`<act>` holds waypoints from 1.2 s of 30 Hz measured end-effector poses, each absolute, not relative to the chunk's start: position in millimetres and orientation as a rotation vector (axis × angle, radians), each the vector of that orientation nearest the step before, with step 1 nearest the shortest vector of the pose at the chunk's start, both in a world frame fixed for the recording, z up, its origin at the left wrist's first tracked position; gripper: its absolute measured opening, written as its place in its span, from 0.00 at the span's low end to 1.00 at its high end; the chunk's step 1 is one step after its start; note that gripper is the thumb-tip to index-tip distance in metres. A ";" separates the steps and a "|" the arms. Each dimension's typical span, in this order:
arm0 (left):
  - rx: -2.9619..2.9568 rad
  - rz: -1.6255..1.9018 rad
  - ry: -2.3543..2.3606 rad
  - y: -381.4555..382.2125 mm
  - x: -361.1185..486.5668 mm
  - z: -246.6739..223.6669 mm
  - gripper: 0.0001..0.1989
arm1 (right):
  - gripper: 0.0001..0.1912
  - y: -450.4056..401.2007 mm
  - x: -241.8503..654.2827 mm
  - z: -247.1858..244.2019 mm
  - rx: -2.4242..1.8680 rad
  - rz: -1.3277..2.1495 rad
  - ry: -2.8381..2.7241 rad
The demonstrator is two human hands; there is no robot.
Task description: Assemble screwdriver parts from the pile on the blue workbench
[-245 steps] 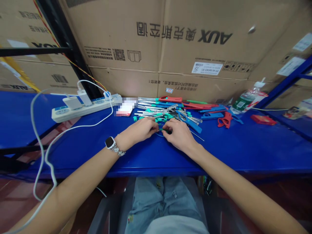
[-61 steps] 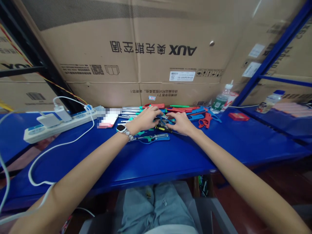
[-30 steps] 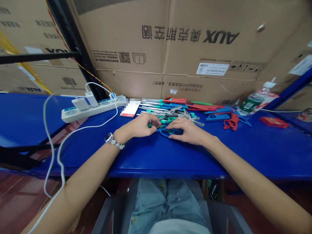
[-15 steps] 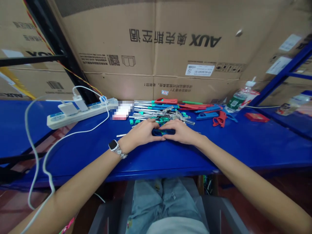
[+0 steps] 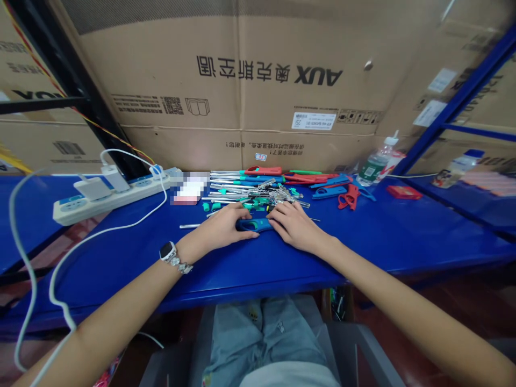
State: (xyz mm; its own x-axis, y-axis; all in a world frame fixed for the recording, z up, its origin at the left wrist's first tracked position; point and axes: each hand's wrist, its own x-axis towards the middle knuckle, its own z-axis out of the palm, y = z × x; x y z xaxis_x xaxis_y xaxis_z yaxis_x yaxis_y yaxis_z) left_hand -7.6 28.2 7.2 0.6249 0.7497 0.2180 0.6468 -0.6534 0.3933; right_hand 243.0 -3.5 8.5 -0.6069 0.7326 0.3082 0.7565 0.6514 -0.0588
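Observation:
A blue lighter handle (image 5: 260, 224) with an oval opening and a green part inside lies crosswise in front of me, low over the blue table. My left hand (image 5: 228, 224), wearing a watch, grips its left end between thumb and fingers. The fingers of my right hand (image 5: 296, 226) are closed at its right end, hiding that end. Just beyond my hands is a pile of metal lighter tubes (image 5: 226, 181), small green pieces (image 5: 212, 207) and clear parts (image 5: 278, 193). A lone metal tube (image 5: 189, 226) pokes out left of my left hand.
Behind the pile are red handles (image 5: 264, 171); blue handles (image 5: 328, 192) lie to its right. A bottle (image 5: 374, 165) and a red box (image 5: 404, 192) stand further right. On the left lies a power strip (image 5: 116, 200) with white cables. A large cardboard box (image 5: 161, 145) backs the table (image 5: 387, 231).
My right hand has shifted from around the handle's middle to its right end, exposing more of the blue handle. My left hand keeps hold. The whole view has turned slightly right.

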 end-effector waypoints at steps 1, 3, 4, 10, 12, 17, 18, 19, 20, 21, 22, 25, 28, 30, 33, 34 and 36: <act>2.577 0.539 1.127 26.7 -6.5 7.1 0.25 | 0.17 -3.5 242.3 6.5 -1.191 -0.136 -2.562; 2.590 0.570 1.089 24.5 -4.3 6.6 0.24 | 0.17 -3.3 241.4 4.2 -1.195 -0.176 -2.559; 2.596 0.588 1.067 24.0 -3.2 6.1 0.23 | 0.17 -3.4 241.2 3.7 -1.198 -0.190 -2.556; 2.596 0.608 1.117 24.1 -0.4 1.1 0.20 | 0.18 -5.2 241.5 3.2 -1.202 -0.205 -2.537; 2.597 0.603 1.164 22.4 0.9 -0.2 0.20 | 0.19 -5.1 241.9 2.0 -1.189 -0.202 -2.536; 2.612 0.661 1.165 17.5 8.1 -2.9 0.18 | 0.19 -5.2 243.9 -2.3 -1.145 -0.156 -2.499; 2.611 0.666 1.159 17.3 9.3 -3.2 0.18 | 0.19 -5.6 245.1 -2.8 -1.137 -0.129 -2.483; 2.608 0.662 1.153 17.3 10.1 -3.3 0.18 | 0.19 -6.1 246.7 -3.0 -1.128 -0.093 -2.468; 2.604 0.655 1.149 17.6 10.3 -3.3 0.18 | 0.18 -6.7 249.0 -3.1 -1.115 -0.045 -2.458; 2.600 0.650 1.149 17.9 9.9 -3.0 0.18 | 0.18 -7.1 251.8 -2.9 -1.101 0.012 -2.451; 2.598 0.647 1.152 18.4 9.0 -2.7 0.19 | 0.18 -7.6 255.2 -2.7 -1.093 0.073 -2.441; 2.612 0.644 1.147 19.3 4.4 -1.3 0.18 | 0.17 -8.7 265.9 -2.1 -1.117 0.220 -2.387; 2.627 0.640 1.128 18.5 1.3 -1.0 0.18 | 0.16 -9.9 271.2 -2.9 -1.178 0.234 -2.345; 2.637 0.651 1.135 17.0 2.1 -1.9 0.19 | 0.15 -10.4 270.7 -4.2 -1.182 0.220 -2.348; 2.662 0.663 1.114 14.2 8.0 -4.2 0.22 | 0.15 -10.1 267.5 -6.1 -1.163 0.231 -2.362; 2.666 0.660 1.092 13.5 10.4 -4.8 0.22 | 0.16 -9.8 266.7 -6.4 -1.160 0.235 -2.365; 2.655 0.654 1.048 13.0 14.5 -5.5 0.20 | 0.16 -9.5 266.5 -6.5 -1.160 0.236 -2.367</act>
